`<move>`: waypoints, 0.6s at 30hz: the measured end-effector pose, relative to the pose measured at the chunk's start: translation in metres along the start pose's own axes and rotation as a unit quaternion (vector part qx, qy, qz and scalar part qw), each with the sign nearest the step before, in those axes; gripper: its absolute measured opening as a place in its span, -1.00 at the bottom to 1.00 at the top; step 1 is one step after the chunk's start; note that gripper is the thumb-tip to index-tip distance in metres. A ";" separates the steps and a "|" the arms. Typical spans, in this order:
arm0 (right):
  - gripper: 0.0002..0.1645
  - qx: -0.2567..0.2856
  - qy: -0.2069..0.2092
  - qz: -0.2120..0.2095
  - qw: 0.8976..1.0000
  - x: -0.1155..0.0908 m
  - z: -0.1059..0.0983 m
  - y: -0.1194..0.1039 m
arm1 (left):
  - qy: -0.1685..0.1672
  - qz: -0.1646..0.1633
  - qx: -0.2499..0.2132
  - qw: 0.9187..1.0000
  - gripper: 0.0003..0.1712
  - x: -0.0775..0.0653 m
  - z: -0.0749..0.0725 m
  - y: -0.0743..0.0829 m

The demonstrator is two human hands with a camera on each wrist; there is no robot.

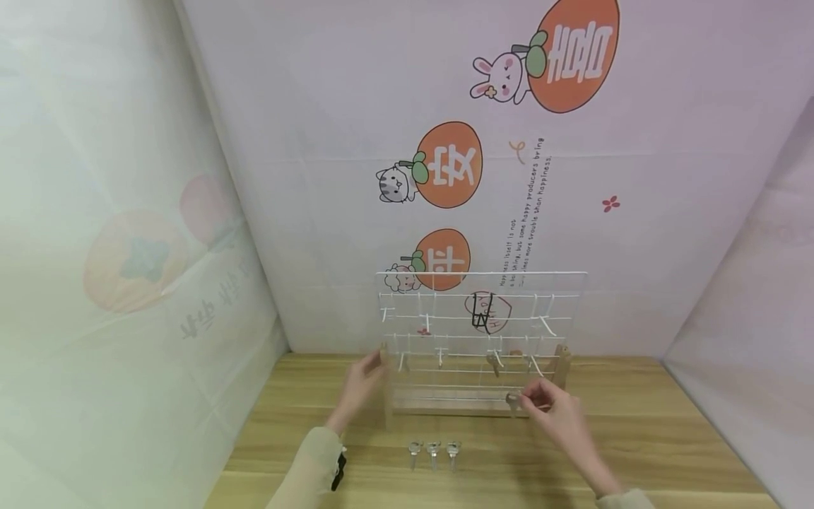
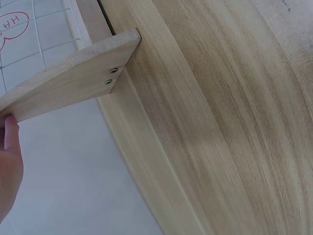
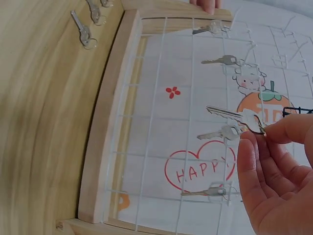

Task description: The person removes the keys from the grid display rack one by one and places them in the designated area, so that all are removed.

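A white wire grid rack point(image 1: 483, 371) with a wooden frame stands upright on the table. My left hand point(image 1: 364, 387) grips its wooden side post point(image 2: 73, 78); fingers point(image 3: 209, 5) show over the post's edge in the right wrist view. In front of the grid, my right hand point(image 3: 279, 171) pinches a silver key point(image 3: 234, 116) by its small ring between thumb and fingertips, blade pointing away from the hand. Several other keys hang from the rack's hooks, among them one key point(image 3: 222, 60) near the printed sheep and another key point(image 3: 210, 192) over the printed heart.
Three keys with rings lie in a row on the wooden table point(image 1: 636, 424) before the rack, the middle key point(image 1: 434, 451) among them. White hooks point(image 1: 547, 325) jut out from the grid. A small black wire piece point(image 1: 481, 311) is on the upper grid. Printed cloth point(image 1: 318, 212) encloses the table.
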State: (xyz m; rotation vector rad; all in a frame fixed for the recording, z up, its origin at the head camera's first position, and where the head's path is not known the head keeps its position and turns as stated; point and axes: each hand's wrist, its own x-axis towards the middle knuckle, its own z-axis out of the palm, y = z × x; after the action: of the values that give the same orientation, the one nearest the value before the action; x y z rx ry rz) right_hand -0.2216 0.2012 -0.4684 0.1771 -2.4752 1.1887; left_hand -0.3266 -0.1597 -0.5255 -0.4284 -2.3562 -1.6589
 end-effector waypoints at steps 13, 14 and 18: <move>-0.86 0.021 -0.035 0.030 0.999 -0.015 0.029 0.008 | 0.006 -0.007 -0.003 1.000 -0.43 0.000 0.002 -0.001; -0.86 0.026 -0.038 0.034 0.998 -0.015 0.030 0.009 | 0.007 -0.007 -0.002 1.000 -0.43 0.000 0.002 0.000; -0.88 0.031 -0.053 0.061 0.996 -0.017 0.036 0.016 | 0.004 -0.002 -0.002 1.000 -0.43 -0.004 0.001 0.015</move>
State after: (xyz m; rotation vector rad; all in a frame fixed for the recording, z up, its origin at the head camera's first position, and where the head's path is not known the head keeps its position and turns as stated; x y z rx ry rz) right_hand -0.2208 0.1824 -0.5068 0.1093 -2.5744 1.3399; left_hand -0.3174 -0.1546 -0.5146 -0.4154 -2.3506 -1.6635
